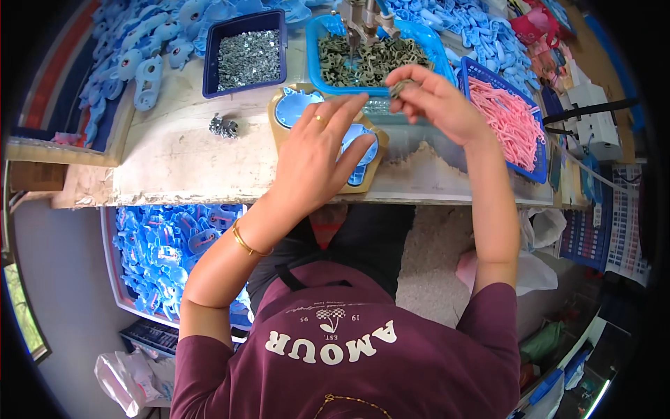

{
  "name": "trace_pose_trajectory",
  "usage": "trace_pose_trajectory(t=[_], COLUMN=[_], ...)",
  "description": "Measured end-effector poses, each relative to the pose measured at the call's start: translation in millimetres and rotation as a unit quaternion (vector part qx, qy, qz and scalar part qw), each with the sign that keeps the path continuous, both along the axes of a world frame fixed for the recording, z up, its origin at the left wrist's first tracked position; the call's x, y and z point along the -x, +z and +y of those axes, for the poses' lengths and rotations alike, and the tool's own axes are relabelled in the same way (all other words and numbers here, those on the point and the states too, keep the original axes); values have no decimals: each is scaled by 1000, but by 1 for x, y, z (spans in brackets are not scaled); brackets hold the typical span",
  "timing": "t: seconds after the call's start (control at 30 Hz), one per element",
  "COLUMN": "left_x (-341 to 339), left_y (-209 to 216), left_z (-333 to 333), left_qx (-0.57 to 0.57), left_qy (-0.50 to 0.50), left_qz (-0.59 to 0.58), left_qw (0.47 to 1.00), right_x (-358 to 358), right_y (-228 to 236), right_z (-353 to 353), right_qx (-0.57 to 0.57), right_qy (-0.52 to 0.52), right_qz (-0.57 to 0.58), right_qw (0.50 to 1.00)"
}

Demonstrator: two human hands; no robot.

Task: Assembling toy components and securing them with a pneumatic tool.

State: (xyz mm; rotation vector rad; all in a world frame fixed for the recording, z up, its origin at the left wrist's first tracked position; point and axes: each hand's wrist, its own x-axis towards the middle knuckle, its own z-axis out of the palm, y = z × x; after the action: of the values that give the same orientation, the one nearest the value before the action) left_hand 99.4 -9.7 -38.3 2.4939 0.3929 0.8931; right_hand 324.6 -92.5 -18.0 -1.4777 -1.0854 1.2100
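The left hand [317,148], fingers spread, is over one tan fixture [382,145], contact unclear; two blue pieces [296,107] show in it, partly covered; the right hand [447,105] has its fingers pinched on olive clips [400,89], number unclear; three containers stand on the surface [188,143]: a navy bin [211,66], a light-blue bin [314,56], a basket [536,173]; one metal cluster [223,126] lies left.

On the maroon T-shirt [401,373], large white capital letters [332,351] are forming a curved line and are appearing upside down. Smaller white words and numbers [322,305] are standing near a flower drawing [331,321].
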Motion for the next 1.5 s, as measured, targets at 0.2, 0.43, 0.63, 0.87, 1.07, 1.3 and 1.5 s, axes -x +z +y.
trace_pose_trajectory(t=[0.2,0.43,0.63,0.87,1.07,1.3,1.5], left_x=[-18,13,12,31,27,32,30], left_y=[-5,-8,-21,-13,-13,-21,-22], left_z=[-1,10,3,4,3,7,6], left_qx=[210,443,383,412,413,452,492], left_qy=[-59,0,-56,-37,-51,-50,-42], left_qz=[-78,-82,-76,-21,-22,-33,-18], left_qw=[973,893,919,910,909,890,870], right_x=[39,-83,-165,-134,-137,-181,-144], right_y=[-3,-15,-80,-45,-43,-75,-49], right_z=[-16,-60,-84,-72,-83,-90,-86], right_qx=[25,-15,-40,54,58,-86,-14], right_qy=[59,-199,-161,-218,-330,-433,-468], right_qz=[48,-395,-647,-578,-553,-359,-135], right_qw=[997,897,744,784,763,823,873])
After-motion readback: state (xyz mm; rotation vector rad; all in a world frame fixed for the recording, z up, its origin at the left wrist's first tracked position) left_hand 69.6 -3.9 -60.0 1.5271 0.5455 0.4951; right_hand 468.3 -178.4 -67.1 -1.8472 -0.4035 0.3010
